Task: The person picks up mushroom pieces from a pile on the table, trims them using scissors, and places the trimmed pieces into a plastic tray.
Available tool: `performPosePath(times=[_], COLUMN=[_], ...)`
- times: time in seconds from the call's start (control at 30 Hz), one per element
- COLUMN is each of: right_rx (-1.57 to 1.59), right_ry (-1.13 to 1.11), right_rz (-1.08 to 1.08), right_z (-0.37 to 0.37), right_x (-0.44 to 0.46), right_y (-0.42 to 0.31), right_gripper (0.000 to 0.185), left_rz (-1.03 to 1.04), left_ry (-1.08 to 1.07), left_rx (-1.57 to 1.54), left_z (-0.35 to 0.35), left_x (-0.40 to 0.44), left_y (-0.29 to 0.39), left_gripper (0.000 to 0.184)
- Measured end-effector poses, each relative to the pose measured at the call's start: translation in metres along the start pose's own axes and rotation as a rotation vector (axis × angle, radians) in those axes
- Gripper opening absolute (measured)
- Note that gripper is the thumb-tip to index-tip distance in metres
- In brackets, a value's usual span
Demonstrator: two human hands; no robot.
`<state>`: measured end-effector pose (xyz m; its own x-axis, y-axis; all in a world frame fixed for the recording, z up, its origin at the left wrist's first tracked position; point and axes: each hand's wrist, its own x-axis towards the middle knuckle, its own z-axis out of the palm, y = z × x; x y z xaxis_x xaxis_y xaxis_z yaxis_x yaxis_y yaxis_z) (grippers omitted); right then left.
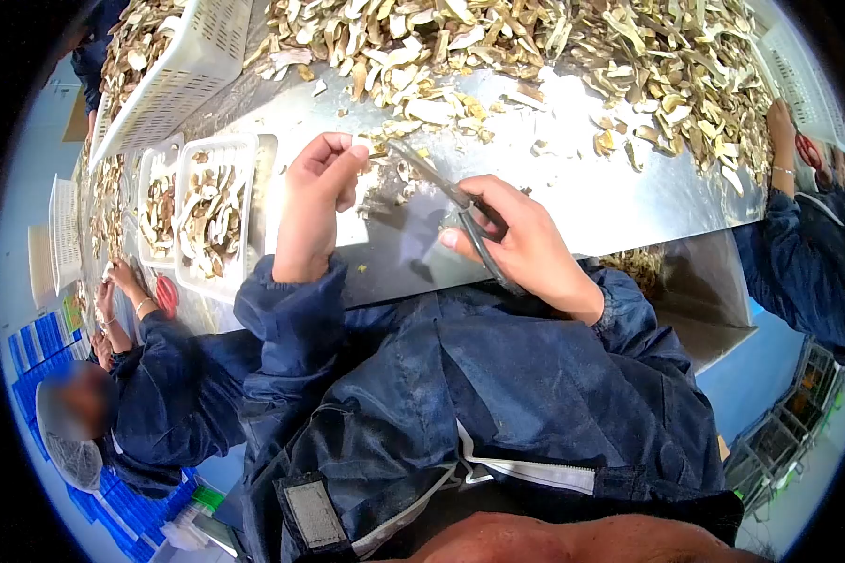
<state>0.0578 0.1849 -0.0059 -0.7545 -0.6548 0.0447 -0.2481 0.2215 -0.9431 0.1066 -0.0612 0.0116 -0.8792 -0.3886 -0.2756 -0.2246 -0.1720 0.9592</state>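
Observation:
My left hand [315, 192] is closed in a pinch above the metal table, its fingertips on a small piece of dried mushroom [374, 147] that is partly hidden. My right hand [533, 239] is wrapped round the handles of a pair of dark scissors [432, 174]. The scissor blades point up and left, their tips close beside the piece in my left fingers. Small trimmings and crumbs [402, 199] lie on the table beneath the blades. Beyond my hands spreads a large heap of dried mushroom slices [498, 42].
Two white plastic trays [252, 150] with mushroom slices stand left of my left hand. A perforated white crate [192, 70] holds more slices. Co-workers in dark blue sit at left [192, 394] and right [793, 267], each near red-handled scissors. An open box [704, 300] is below the table edge.

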Motion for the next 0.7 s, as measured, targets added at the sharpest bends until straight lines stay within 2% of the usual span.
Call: performPosePath(times=[0.2, 0.3, 0.5, 0.7], right_rx=[-0.070, -0.114, -0.092, -0.138], right_ry=[-0.037, -0.020, -0.163, -0.181], right_rz=[-0.045, -0.077, 0.075, 0.028], right_z=[0.004, 0.006, 0.003, 0.002], right_x=[0.002, 0.000, -0.009, -0.011], right_y=[-0.004, -0.003, -0.013, -0.006], right_gripper=[0.048, 0.047, 0.042, 0.039], left_rz=[-0.015, -0.007, -0.119, -0.197], left_ry=[-0.064, -0.082, -0.091, -0.116], left_rx=[-0.118, -0.057, -0.107, -0.211], left_z=[0.012, 0.017, 0.014, 0.013], left_x=[-0.022, -0.027, -0.033, -0.033], left_y=[-0.004, -0.005, -0.015, -0.020], left_gripper=[0.010, 0.008, 0.011, 0.010])
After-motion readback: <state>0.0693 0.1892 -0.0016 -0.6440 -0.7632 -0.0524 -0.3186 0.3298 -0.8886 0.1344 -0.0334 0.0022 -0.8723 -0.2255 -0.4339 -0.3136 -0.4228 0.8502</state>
